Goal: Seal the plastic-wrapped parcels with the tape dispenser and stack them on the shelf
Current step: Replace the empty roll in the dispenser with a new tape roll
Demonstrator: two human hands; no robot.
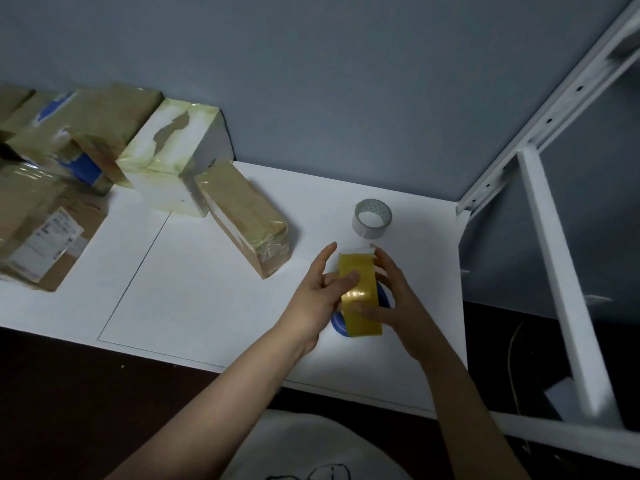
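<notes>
- Fingers (382, 263) of right hand (398, 303) curl round the far side of the yellow tape roll (358, 292), thumb on its near face.
- Left hand (320, 292) grips the same roll from the left, thumb pressed on the tape, index finger straight.
- Roll sits in blue tape dispenser (337, 323), over front right of white worktop (207, 306); contact with it cannot be told.
- Grey tape roll (372, 218) stands just beyond the hands.
- Brown-taped parcel (247, 216) lies left of the hands, white box (173, 168) behind it.
- White shelf frame (554, 271) at right.
</notes>
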